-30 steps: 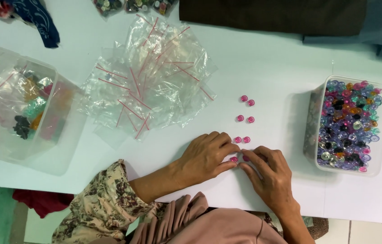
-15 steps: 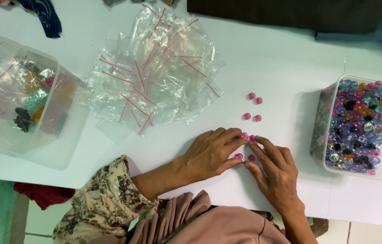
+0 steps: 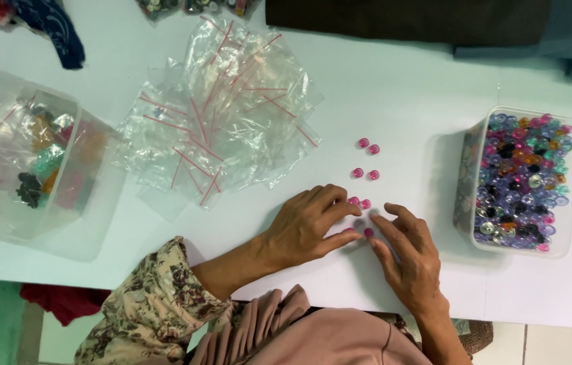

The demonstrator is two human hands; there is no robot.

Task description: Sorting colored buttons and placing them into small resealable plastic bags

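Your left hand point(image 3: 303, 226) and right hand point(image 3: 411, 253) meet fingertip to fingertip, pinching narrowly on pink beads point(image 3: 365, 203) (paired rows run straight ahead of both hands, equally near).

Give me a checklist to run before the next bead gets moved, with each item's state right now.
1. Pink beads lined up in pairs on the white table: ok, upper pairs sit side by side.
2. Left hand fingers at the lowest beads: ok.
3. Right hand fingers at the same spot: ok.
4. Whether either hand grips a bead: cannot tell, fingers cover it.
5. Tub of mixed beads open, beside the right hand: ok.
6. Pile of clear zip bags apart from the pink beads: ok.
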